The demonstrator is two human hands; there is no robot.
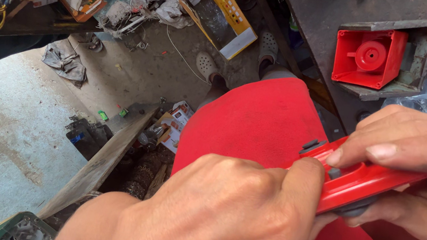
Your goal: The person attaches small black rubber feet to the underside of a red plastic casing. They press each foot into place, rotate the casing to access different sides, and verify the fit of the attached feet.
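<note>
Red moulded plastic, the flat part point(359, 182) lies above the person's lap, pinched between the right hand point(424, 173) and the left hand point(232, 216). It looks light, stiff, probably smooth; edges give the surest grip.

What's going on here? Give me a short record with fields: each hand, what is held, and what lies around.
Left hand: left hand in front, fingers curled, thumb pressed on the near end of the red plastic part
Right hand: right hand grips the same part, thumb on top, fingers under it
Held thing: long, flat, red, with small grey pieces on it
Under the hands: lap in red trousers
On the metal bench: red square housing with a round hub
On the floor: yellow panel, wires, scraps
</note>
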